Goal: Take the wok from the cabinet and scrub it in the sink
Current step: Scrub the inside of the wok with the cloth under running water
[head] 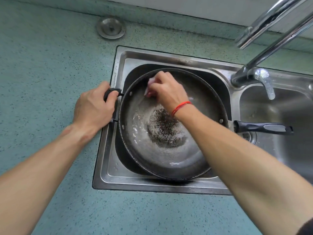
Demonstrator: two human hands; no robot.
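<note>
A dark wok (149, 155) lies in the left basin of the steel sink (108, 168), almost filling it. Water and dark specks pool at its bottom. Its long black handle (264, 127) reaches right over the second basin. My left hand (94, 107) grips the wok's small black helper handle at the left rim. My right hand (166, 89), with a red string on the wrist, presses a pale pink cloth (149, 89) against the wok's far inner wall. Most of the cloth is hidden under my fingers.
A chrome faucet (254, 73) stands at the sink's back right, its spout rising toward the top right. The right basin (279, 116) has a drain under the long handle. A round steel strainer plug (111, 28) lies on the teal speckled counter (42, 56) behind the sink.
</note>
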